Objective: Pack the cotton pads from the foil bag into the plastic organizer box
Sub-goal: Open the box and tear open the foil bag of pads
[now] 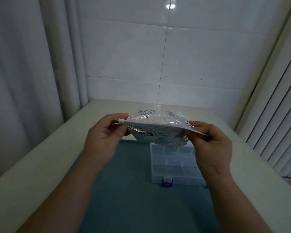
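I hold a silver foil bag [158, 130] printed with small blue drawings up in the air over the table. My left hand [104, 137] pinches the bag's left corner and my right hand [210, 142] pinches its right edge. The bag's mouth faces me and gapes slightly; whitish contents show inside, too unclear to name. Below and behind the bag, the clear plastic organizer box [173, 165] with several compartments lies closed on the mat, blue latches [166, 182] on its near side. The bag hides its far edge.
A teal mat [133, 190] covers the middle of a pale table [57, 148]. White tiled wall stands behind, a curtain [23, 64] on the left and ribbed white panels [275, 115] on the right.
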